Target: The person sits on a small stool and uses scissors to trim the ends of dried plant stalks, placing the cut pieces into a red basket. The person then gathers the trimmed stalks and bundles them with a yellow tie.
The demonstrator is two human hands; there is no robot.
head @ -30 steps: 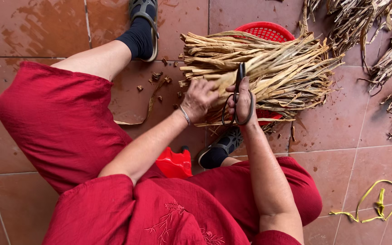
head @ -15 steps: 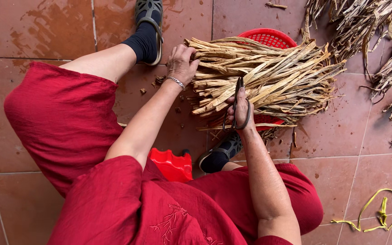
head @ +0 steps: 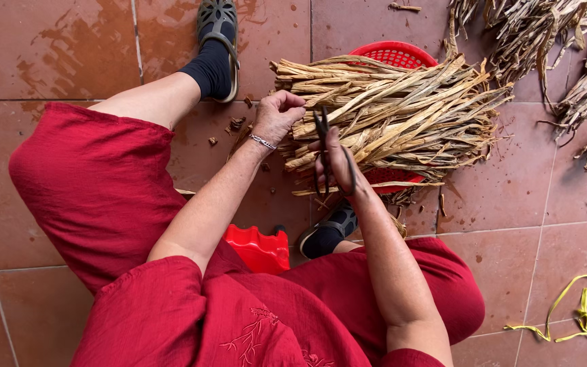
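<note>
A thick bundle of dried tan leaf strips [head: 402, 115] lies across a red plastic basket [head: 394, 53] on the tiled floor. My left hand [head: 278, 115] is closed on the cut ends at the bundle's left side. My right hand [head: 338, 160] holds dark scissors [head: 322, 136] by their loops, blades pointing up against the bundle's near edge. I sit in red clothes with my legs spread around the basket.
More dried leaves [head: 558, 47] are heaped at the top right. A red plastic stool [head: 258, 248] shows under me. A yellow strap [head: 575, 309] lies on the tiles at the lower right. Small cut bits [head: 236, 126] are scattered near my left foot.
My left hand moved from the bundle's near edge up to its cut ends and now grips them. The right hand with the scissors stayed against the bundle.
</note>
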